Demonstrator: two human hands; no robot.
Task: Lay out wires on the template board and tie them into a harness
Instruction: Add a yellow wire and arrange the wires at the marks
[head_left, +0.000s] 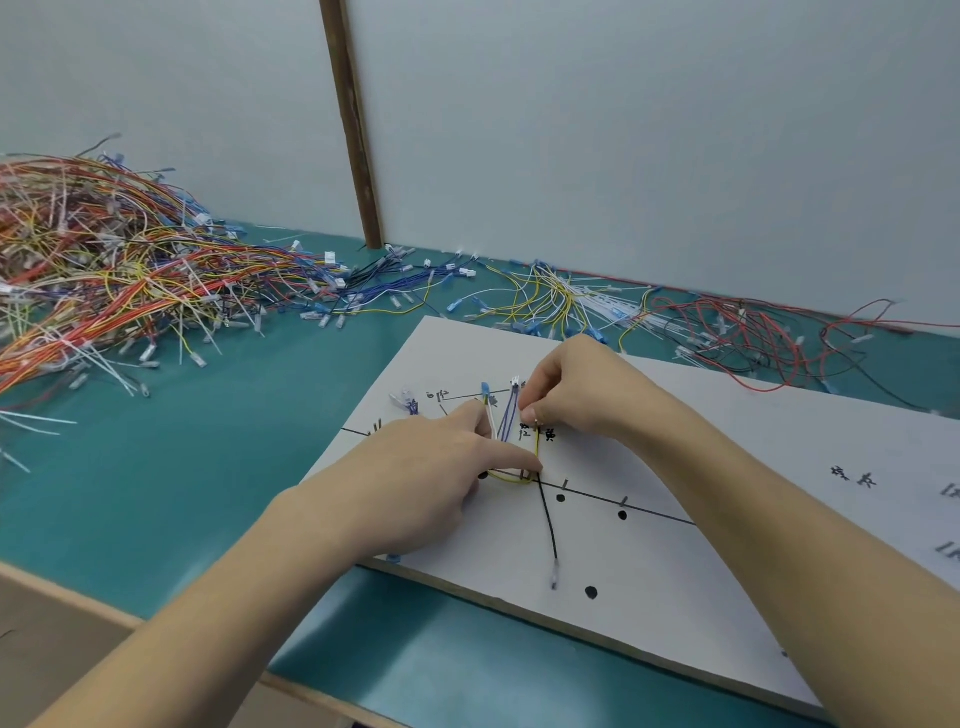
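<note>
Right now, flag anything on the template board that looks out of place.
One black wire strays from the bundle under the left hand and right hand, trailing loose across the template board toward its near edge, unpinned. Nothing looks damaged.

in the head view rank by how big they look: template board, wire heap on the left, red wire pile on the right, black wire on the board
1. template board
2. wire heap, though farther from the camera, so true size is unsure
3. red wire pile
4. black wire
</note>
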